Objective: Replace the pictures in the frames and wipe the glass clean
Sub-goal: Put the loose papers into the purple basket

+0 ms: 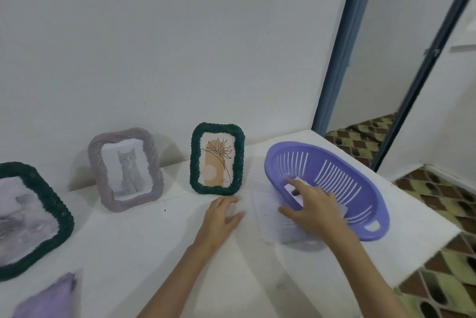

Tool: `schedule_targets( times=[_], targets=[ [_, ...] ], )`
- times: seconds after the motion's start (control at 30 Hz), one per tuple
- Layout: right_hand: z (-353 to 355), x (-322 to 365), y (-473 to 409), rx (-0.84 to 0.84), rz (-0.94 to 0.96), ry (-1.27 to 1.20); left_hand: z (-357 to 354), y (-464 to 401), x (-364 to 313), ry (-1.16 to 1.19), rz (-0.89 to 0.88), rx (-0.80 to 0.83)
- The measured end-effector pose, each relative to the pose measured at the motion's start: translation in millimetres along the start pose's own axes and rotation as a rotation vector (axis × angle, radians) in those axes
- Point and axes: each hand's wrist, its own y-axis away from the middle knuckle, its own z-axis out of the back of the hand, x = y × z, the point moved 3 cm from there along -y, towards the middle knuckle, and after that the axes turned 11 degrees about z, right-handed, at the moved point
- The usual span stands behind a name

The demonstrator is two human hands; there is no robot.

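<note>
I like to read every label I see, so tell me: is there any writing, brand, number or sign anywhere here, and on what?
No text here can be read.
Green frame with the flower drawing: a tiny mark near the print's lower right edge, too small to read.
Card in the purple basket: partly under the right hand, blurred, no legible writing.
Grey frame with the cat picture: no writing visible.

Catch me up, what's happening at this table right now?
A person is reaching their right hand into a purple basket, fingers on a small picture card inside it. The left hand lies flat on the white table in front of the dark green frame with a flower drawing. A grey frame with a cat photo and another green frame stand further left. A purple cloth lies at the near edge, untouched.
</note>
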Motion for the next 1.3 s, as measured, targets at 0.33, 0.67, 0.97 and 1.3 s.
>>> schedule_targets(
  times=[0.33,0.67,0.97,1.3],
  targets=[
    [41.6,-50.3,1.6,-0.13,-0.006,-0.26,-46.6,-23.0,-38.1,-0.082,0.072,0.217],
    [31.6,-66.4,1.4,-0.135,0.038,-0.346,-60.4,-36.7,-42.9,-0.222,0.182,0.316],
    [24.6,-66.3,4.2,-0.154,0.085,-0.359,-66.9,-28.8,-46.8,0.01,0.238,0.204],
    [37.3,-81.8,5.4,-0.208,0.062,-0.406,-76.1,-19.3,-61.6,0.056,0.196,0.071]
  ],
)
